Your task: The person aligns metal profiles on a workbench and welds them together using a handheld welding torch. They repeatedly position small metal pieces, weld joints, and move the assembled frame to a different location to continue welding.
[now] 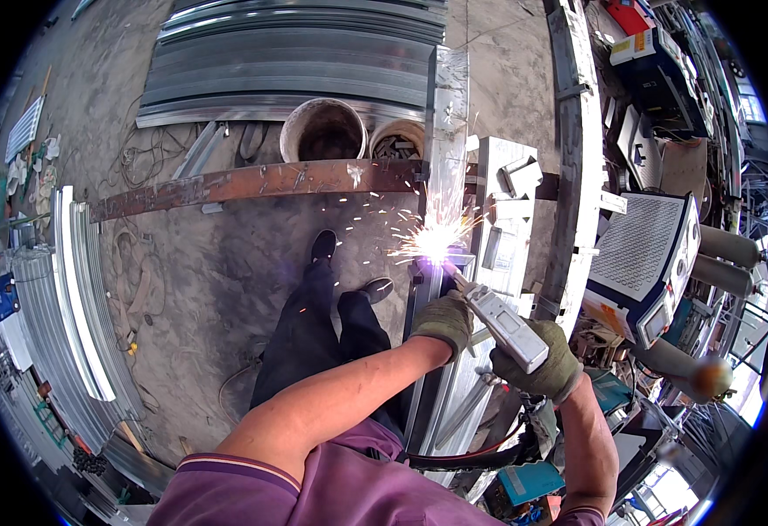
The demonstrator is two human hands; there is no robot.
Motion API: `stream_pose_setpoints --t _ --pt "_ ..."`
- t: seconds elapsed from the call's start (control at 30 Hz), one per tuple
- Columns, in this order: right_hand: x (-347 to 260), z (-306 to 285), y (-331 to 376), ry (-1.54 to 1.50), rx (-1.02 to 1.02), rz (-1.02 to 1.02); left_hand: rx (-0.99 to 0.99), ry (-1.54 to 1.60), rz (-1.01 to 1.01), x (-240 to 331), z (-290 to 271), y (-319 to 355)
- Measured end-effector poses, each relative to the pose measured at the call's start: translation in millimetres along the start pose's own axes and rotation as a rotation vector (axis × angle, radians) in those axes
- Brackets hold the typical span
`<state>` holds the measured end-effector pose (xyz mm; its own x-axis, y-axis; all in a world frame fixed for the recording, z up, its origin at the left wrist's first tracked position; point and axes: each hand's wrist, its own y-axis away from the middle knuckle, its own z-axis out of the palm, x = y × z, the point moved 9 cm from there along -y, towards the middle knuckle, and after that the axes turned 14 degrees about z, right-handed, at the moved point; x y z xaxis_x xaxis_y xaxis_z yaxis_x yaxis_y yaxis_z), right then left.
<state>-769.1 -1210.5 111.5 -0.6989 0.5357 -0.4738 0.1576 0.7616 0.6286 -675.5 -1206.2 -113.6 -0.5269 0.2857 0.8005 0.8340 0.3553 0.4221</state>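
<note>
Fingers (508,361) of the gloved right hand (555,364) curled closed around the grey welding torch (511,329), nozzle aimed far and left into sparks (437,241) at the near part of a long steel tube (450,114). Gloved left hand (444,324) at the torch's front, fingers bent; hold on it impossible to tell. Beyond a rusty beam (252,182), left of the tube: wide bucket (288,133), dark inside, contents indistinct; just right, smaller bucket (412,129) with short metal pieces (397,149).

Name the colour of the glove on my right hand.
Olive green glove, best seen in head view.
</note>
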Motion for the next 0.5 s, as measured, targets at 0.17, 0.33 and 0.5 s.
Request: stream_pose_setpoints --t 0.17,0.33,0.5 --pt "3.9 1.4 0.9 0.006 -0.001 0.036 -0.011 0.026 -0.051 9.0 -16.5 5.5" --pt "5.5 3.5 2.8 0.021 0.032 -0.013 -0.007 0.011 0.014 9.6 -12.1 2.8" --pt "5.3 3.8 2.4 0.032 0.01 -0.015 0.027 0.041 -0.015 -0.5 -4.9 2.0"
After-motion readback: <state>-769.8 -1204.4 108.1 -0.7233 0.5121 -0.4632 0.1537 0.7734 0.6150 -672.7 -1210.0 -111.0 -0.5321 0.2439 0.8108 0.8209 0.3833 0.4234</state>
